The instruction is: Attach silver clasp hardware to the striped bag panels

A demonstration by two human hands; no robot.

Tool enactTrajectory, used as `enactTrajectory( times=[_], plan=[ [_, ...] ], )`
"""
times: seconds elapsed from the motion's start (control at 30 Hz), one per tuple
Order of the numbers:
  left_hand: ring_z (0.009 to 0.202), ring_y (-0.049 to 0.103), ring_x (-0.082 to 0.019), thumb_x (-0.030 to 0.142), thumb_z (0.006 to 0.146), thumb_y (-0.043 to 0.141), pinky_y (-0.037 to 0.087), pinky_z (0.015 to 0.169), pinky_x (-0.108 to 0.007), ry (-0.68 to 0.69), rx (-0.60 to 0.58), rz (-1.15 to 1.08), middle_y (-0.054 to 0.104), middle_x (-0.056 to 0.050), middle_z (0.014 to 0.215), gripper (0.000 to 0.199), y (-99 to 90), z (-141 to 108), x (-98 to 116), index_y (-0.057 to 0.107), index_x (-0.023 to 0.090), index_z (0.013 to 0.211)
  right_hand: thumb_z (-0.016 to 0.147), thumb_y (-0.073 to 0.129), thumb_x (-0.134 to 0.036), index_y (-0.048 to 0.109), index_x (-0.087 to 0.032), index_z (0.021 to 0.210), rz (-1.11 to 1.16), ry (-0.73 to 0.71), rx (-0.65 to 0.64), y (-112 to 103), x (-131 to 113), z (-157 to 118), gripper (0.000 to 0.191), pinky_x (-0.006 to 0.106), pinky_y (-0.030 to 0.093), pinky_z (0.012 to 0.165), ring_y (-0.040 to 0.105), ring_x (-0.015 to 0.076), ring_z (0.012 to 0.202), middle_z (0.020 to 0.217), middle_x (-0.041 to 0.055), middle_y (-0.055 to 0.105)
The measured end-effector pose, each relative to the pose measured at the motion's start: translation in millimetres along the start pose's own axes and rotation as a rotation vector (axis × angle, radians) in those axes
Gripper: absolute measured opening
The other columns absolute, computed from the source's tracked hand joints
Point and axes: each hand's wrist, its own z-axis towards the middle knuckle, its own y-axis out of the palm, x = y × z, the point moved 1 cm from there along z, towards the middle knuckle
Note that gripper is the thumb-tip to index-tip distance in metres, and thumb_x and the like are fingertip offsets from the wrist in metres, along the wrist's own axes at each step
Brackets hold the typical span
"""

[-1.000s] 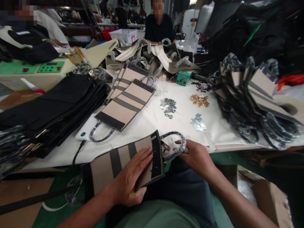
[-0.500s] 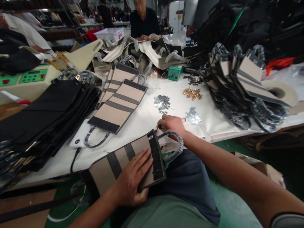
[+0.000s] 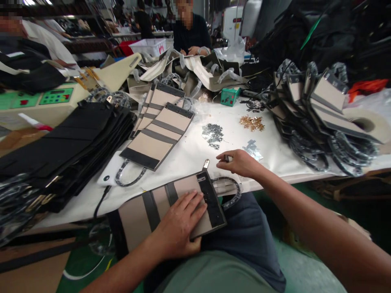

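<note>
A beige panel with dark bands (image 3: 159,197) and a plastic-wrapped handle (image 3: 233,199) lies over my lap and the table edge. Flat on it, fingers spread, rests my left hand (image 3: 180,224). A small gold metal piece (image 3: 206,164) sticks out at the panel's upper corner. To its right, above the table, my right hand (image 3: 240,162) is closed around a small dark tool, only partly visible. Beyond that hand are silver metal plates (image 3: 213,134), more silver pieces (image 3: 253,149) and gold fasteners (image 3: 252,123).
Black pieces (image 3: 70,142) are stacked at left, beside a white device (image 3: 108,173). Similar beige panels (image 3: 159,134) lie behind; others (image 3: 326,101) are piled at right. A green box (image 3: 230,97) stands farther back. Across the table sits a person (image 3: 192,34).
My right hand has moved right, away from the panel's corner, and the gold piece there now shows. My left hand still rests on the panel. The view has shifted slightly.
</note>
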Motion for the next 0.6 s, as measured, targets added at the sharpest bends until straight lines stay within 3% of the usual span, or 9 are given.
enactTrajectory(
  times=[0.1, 0.2, 0.3, 0.4, 0.6],
  plan=[
    [0.156, 0.028, -0.039, 0.032, 0.074, 0.069, 0.027, 0.129, -0.058, -0.029, 0.014, -0.002, 0.04, -0.019, 0.165, 0.078, 2.4, 3, 1, 0.054, 0.013, 0.149, 0.087, 0.076, -0.037, 0.08, -0.028, 0.111, -0.17, -0.144, 0.121, 17, -9, -36, 0.026, 0.028, 0.053, 0.08, 0.073, 0.0199, 0.089, 0.101, 0.0017, 0.079],
    [0.157, 0.026, -0.039, 0.033, 0.074, 0.07, 0.024, 0.13, -0.059, -0.042, 0.034, -0.007, 0.036, -0.019, 0.167, 0.078, 2.9, 6, 2, 0.054, 0.012, 0.148, 0.092, 0.071, -0.033, 0.077, -0.031, 0.12, -0.303, -0.202, 0.076, 51, -10, -63, 0.029, 0.028, 0.054, 0.079, 0.074, 0.0208, 0.092, 0.11, 0.0035, 0.077],
    [0.158, 0.025, -0.038, 0.034, 0.073, 0.069, 0.022, 0.131, -0.057, -0.046, 0.012, -0.015, 0.034, -0.018, 0.168, 0.08, 1.8, 9, 1, 0.054, 0.01, 0.148, 0.095, 0.066, -0.035, 0.075, -0.033, 0.124, -0.354, -0.144, 0.038, 74, -3, -69, 0.031, 0.029, 0.055, 0.079, 0.074, 0.0223, 0.095, 0.113, 0.0042, 0.076],
    [0.158, 0.024, -0.037, 0.031, 0.07, 0.069, 0.022, 0.131, -0.057, -0.05, -0.002, -0.007, 0.033, -0.018, 0.168, 0.088, 1.8, 10, 0, 0.048, 0.009, 0.152, 0.096, 0.063, -0.036, 0.077, -0.035, 0.122, -0.362, -0.104, 0.027, 78, -1, -63, 0.03, 0.031, 0.056, 0.083, 0.074, 0.0236, 0.097, 0.112, 0.0033, 0.077],
    [0.157, 0.026, -0.038, 0.024, 0.066, 0.068, 0.026, 0.129, -0.057, -0.044, 0.042, 0.041, 0.028, -0.013, 0.171, 0.093, 9.3, 6, -7, 0.045, 0.019, 0.156, 0.091, 0.071, -0.038, 0.079, -0.032, 0.113, -0.24, -0.151, 0.035, 62, -10, -58, 0.025, 0.03, 0.055, 0.087, 0.075, 0.0226, 0.1, 0.111, 0.0016, 0.08]
  ],
)
